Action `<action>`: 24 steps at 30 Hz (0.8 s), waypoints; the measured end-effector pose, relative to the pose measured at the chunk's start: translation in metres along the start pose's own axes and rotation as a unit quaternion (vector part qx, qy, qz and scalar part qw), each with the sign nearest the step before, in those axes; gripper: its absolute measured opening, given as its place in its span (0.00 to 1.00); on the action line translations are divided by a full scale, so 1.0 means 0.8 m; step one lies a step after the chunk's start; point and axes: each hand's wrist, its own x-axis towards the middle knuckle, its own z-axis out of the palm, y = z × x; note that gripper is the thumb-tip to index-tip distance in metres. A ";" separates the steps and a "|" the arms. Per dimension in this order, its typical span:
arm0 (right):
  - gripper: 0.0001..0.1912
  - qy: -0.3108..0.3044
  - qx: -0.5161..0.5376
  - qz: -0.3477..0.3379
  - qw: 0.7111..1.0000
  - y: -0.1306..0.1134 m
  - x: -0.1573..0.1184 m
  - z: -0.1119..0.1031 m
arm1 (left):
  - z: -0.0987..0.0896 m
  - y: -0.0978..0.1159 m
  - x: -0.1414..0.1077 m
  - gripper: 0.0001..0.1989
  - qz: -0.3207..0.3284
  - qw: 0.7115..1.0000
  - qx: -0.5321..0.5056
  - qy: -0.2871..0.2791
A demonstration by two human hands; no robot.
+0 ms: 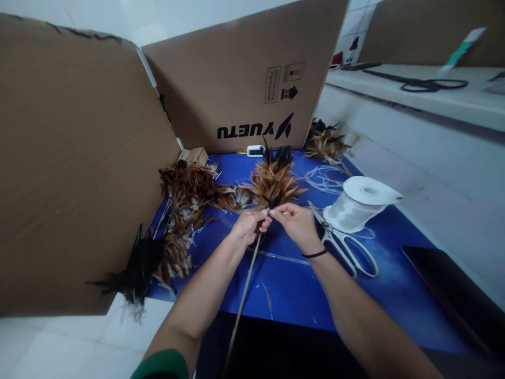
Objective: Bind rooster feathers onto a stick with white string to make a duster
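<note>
Between my hands is a feather duster (275,181) with brown and black feathers at the top of a thin stick (246,292). My left hand (249,226) is closed around the stick just below the feathers. My right hand (295,223) pinches at the feather base beside the left fingertips; whatever is in that pinch is too small to make out. To the right lie scissors (349,247) with their blades apart, against a spool of clear ribbon (347,210). Loose brown feathers (187,181) and a black feather bunch (145,258) are piled on the left.
Cardboard panels (236,68) wall off the blue table (284,295) at the back and left. A white utility knife (255,151) lies at the back, another feather bunch (325,142) at the back right. A dark flat object (450,289) rests at the right edge.
</note>
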 end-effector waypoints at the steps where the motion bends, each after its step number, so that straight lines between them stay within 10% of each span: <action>1: 0.12 -0.009 0.008 0.001 1.000 0.000 0.000 -0.001 | 0.000 0.000 -0.001 0.10 -0.003 1.000 0.002 -0.001; 13: 0.19 -0.019 0.174 0.110 0.978 -0.004 -0.010 0.000 | 0.012 0.001 -0.011 0.10 -0.026 1.000 -0.012 0.002; 18: 0.15 -0.041 -0.068 -0.055 0.995 0.010 -0.008 -0.009 | 0.002 0.001 -0.008 0.08 -0.061 0.997 -0.039 0.021; 24: 0.09 0.039 -0.259 -0.305 0.916 -0.054 -0.042 0.001 | -0.015 -0.005 0.001 0.10 -0.032 0.998 -0.021 0.055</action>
